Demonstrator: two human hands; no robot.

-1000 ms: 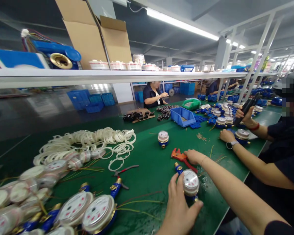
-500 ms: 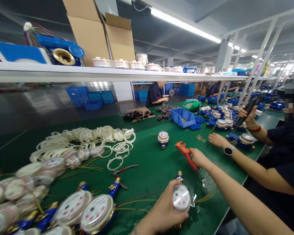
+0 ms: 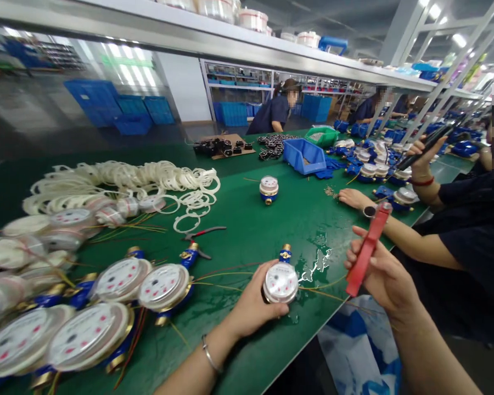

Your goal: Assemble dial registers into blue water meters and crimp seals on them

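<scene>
My left hand (image 3: 257,299) is wrapped round the side of a water meter (image 3: 280,282) with a round white dial and a blue-and-brass pipe end. The meter rests on the green tabletop with its dial facing up. In my right hand (image 3: 389,269), a red plier-like hand tool (image 3: 368,249) is held upright beyond the table's front edge, apart from the meter. Thin yellow wires (image 3: 321,289) run by the meter. Clear wet-looking streaks (image 3: 319,263) lie on the table to its right. Another small water meter (image 3: 269,190) stands farther back.
Several water meters (image 3: 119,278) crowd the left side, near a heap of white plastic rings (image 3: 148,178). Dark-and-red pliers (image 3: 201,235) lie between. A blue bin (image 3: 304,157) stands farther back under the overhead shelf (image 3: 247,41). A co-worker's arm (image 3: 428,233) reaches in from the right.
My right hand has drawn the red tool back toward me, turning it upright past the table edge. My left hand still holds the meter. The head view has tilted down.
</scene>
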